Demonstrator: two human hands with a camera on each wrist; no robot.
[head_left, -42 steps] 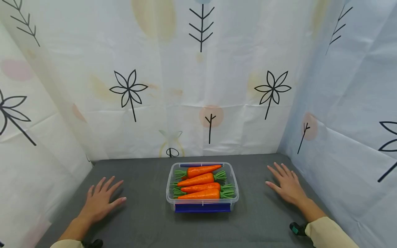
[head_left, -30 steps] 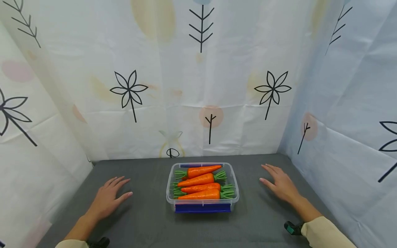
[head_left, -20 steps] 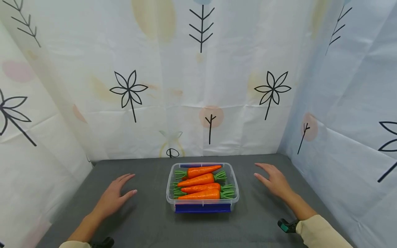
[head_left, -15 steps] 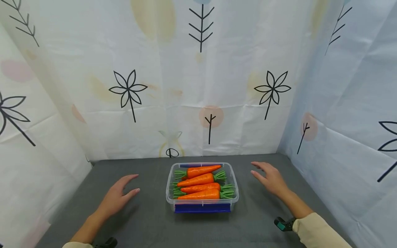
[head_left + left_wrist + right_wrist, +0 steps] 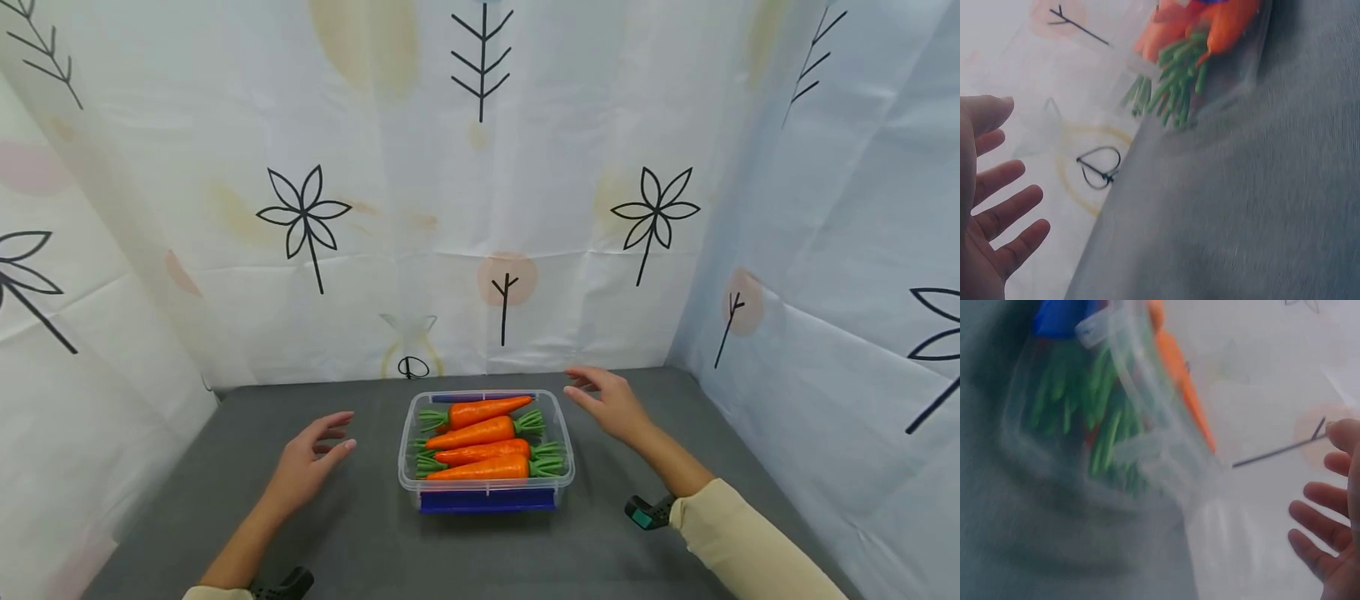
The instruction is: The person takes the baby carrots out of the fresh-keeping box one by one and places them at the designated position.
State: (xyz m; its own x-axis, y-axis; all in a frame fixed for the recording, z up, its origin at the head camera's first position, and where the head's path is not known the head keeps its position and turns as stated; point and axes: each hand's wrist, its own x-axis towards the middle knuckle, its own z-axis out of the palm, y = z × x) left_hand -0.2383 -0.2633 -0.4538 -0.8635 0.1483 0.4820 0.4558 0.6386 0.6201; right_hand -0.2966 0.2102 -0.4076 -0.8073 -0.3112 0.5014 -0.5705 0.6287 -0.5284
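Note:
A clear plastic food container (image 5: pixel 486 483) with blue clips stands in the middle of the grey table, without a lid on top. Several orange carrots (image 5: pixel 480 431) with green stubby tops lie in it side by side. To its left my left hand (image 5: pixel 300 467) hovers with fingers relaxed, apart from the container. My right hand (image 5: pixel 611 404) is raised near the container's far right corner, fingers loosely bent and holding nothing. In the right wrist view the container's wall (image 5: pixel 1141 381) appears large and blurred, with the fingers (image 5: pixel 1319 515) off to its right.
The grey cloth-covered table (image 5: pixel 360 542) runs back to a white printed curtain (image 5: pixel 420 167). Further curtains (image 5: pixel 825 333) close in the left and right sides. A dark strap device (image 5: pixel 651 512) sits on the right wrist, another (image 5: pixel 285 583) on the left.
Both hands have moved inward towards the container, the right one further and slightly up. Their spread fingers have relaxed into a looser bend. The container and carrots stay in place.

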